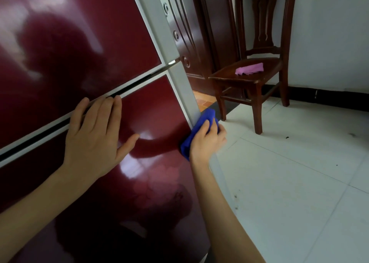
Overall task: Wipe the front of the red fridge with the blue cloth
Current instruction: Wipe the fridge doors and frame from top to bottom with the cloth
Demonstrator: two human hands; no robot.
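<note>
One glossy red fridge (79, 42), two door panels counted, is filling the view from 7 to 12 o'clock. One left hand (95, 134) is lying flat on the lower panel, four fingers straight and close together, thumb apart, tips reaching the gap between the panels. One right hand (207, 140) is curling round one bunched blue cloth (206, 115), pressing it against the lower panel's right edge, near centre. At 2 o'clock, one dark wooden chair (257, 110) is carrying one pink cloth (249, 69) on its seat.
</note>
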